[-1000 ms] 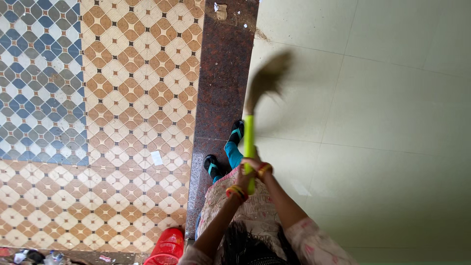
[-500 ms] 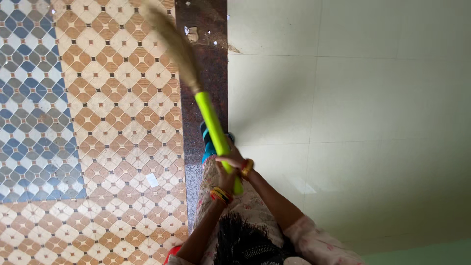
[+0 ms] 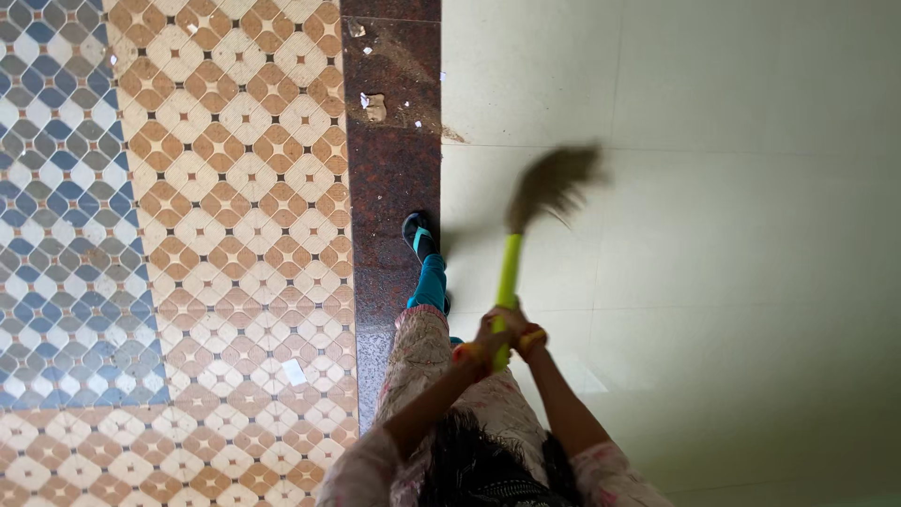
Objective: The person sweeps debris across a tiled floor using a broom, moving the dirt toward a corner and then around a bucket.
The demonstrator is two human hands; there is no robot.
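Observation:
Both my hands grip a broom by its bright green handle (image 3: 508,272). My left hand (image 3: 487,340) holds the lower part of the handle, and my right hand (image 3: 516,329) is wrapped around it just beside, both wrists wearing coloured bangles. The brown bristle head (image 3: 554,183) is blurred and sits over the pale floor tiles, to the right of the dark stone strip. My foot in a black and teal sandal (image 3: 418,233) stands on that strip.
A dark speckled stone strip (image 3: 389,169) runs up the middle, with paper scraps and debris (image 3: 374,105) on it. Patterned brown and blue tiles (image 3: 188,188) lie left, with a small white scrap (image 3: 295,372). Pale plain tiles (image 3: 713,235) lie right.
The broom head has swung from the patterned tiles on the left across the dark strip onto the pale tiles at right. I have stepped forward; the red basket is out of view.

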